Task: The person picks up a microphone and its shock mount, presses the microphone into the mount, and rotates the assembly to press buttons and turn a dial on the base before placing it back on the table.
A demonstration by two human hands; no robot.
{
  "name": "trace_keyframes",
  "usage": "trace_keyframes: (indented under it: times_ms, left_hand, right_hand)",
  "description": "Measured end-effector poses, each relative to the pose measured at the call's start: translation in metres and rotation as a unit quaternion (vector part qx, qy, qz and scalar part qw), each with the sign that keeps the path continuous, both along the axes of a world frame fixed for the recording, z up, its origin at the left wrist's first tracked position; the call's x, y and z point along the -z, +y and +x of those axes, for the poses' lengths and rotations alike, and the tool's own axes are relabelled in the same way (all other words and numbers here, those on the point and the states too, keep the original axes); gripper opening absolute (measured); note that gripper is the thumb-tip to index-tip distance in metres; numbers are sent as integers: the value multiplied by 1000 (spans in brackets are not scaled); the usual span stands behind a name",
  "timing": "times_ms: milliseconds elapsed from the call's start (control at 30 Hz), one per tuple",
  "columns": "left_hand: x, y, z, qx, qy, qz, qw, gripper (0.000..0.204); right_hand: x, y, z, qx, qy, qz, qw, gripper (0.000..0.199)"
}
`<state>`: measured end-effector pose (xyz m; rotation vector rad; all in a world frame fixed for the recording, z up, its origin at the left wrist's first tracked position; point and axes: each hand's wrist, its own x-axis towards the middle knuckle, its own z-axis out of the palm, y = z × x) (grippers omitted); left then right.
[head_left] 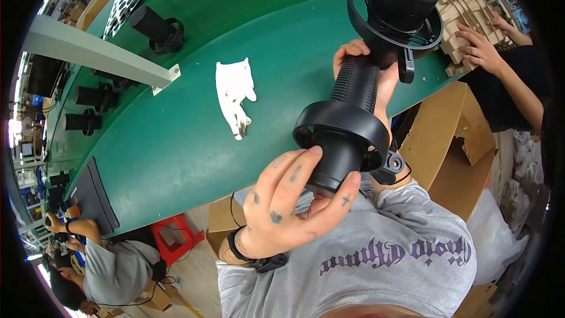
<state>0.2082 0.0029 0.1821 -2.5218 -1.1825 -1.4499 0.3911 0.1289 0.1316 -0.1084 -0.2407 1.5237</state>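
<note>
Tilted in front of me is a long black cylindrical device (355, 85) with a ribbed neck, a wide ring near each end and a thick drum-shaped top. My left hand (282, 194) grips its smooth lower end, thumb and fingers to either side of it. Behind the ribbed neck, just under the upper ring, my right hand (385, 85) is wrapped around it; the neck hides part of that hand. A white glove (233, 91) with dark smudges lies on the green worktable (170, 153), left of the device.
More black ringed cylinders (158, 30) stand along the far left. A pale metal post (100, 53) is fixed to the table. At right, another person's hand (479, 50) touches tan moulded trays (456, 20) above an open cardboard box (447, 141). Another person (120, 268) sits lower left, beside a red stool (176, 238).
</note>
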Motion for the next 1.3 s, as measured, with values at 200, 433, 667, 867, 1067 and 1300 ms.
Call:
trace_keyframes:
  times_ms: [200, 433, 667, 867, 1067, 1300]
  left_hand:
    - [-1, 1, -2, 33, 77, 93, 992, 52]
    - [-8, 1, 1, 91, 136, 129, 978, 15]
    - [-22, 8, -12, 166, 275, 205, 925, 18]
    - [-42, 16, -19, 253, 373, 238, 860, 14]
    - [-55, 17, -22, 294, 429, 225, 824, 9]
    - [-75, 11, -9, 246, 526, 318, 750, 18]
  right_hand:
    - [2, 0, -4, -18, 10, 11, 1000, 47]
    - [0, -8, -18, -17, -9, -12, 1000, 42]
    - [4, -10, -27, -50, 27, -20, 998, 41]
    - [7, -13, -31, -69, 35, 3, 997, 40]
    - [9, -13, -38, -88, 1, 32, 996, 43]
    - [17, -9, -52, -141, 32, 146, 979, 46]
